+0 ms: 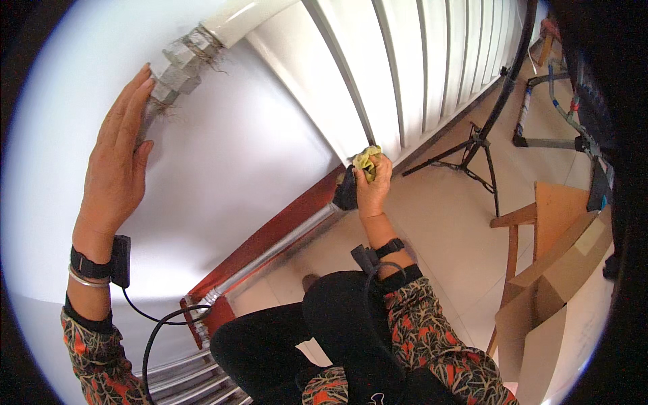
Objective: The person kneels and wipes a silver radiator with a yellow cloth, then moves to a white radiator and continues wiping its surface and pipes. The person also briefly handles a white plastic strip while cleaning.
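Note:
My left hand (117,152) lies flat against the white wall with its fingers stretched out. Its fingertips are beside the metal pipe fitting (177,68) at the upper left, where loose fibres stick out of the joints. Bunched in my right hand (373,185) is a yellow-green cloth (367,161), at the lower corner of the white panel radiator (349,101). A dark object (346,191) sits just left of that hand; what it is I cannot tell. Both wrists wear black straps with small devices and cables.
A red skirting board (263,235) with a pipe (283,253) runs along the wall's foot. To the right stand a black tripod (476,144), a wooden chair (554,212) and an open cardboard box (549,298). A metal frame (549,143) is at the upper right.

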Action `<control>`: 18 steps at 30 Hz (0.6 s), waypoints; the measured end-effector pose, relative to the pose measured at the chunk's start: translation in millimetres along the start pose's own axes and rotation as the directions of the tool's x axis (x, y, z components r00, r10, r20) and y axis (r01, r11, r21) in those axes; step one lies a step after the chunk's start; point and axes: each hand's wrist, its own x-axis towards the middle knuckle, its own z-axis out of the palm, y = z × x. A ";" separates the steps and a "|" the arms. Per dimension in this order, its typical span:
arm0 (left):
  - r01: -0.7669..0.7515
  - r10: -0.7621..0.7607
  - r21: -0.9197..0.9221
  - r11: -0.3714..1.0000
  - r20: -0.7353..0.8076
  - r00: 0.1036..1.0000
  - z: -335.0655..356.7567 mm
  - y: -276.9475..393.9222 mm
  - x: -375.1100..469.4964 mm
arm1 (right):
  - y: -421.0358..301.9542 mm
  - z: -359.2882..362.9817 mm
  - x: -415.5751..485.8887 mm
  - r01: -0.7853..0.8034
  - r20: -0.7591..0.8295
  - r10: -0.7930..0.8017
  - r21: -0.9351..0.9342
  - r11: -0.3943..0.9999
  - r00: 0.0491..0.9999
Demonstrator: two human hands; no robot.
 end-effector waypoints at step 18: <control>-0.090 0.091 0.070 0.994 -0.012 0.996 5.4 -13.7 0.1 | 45.9 -26.0 -15.8 0.059 0.226 0.015 -0.318 0.946 0.974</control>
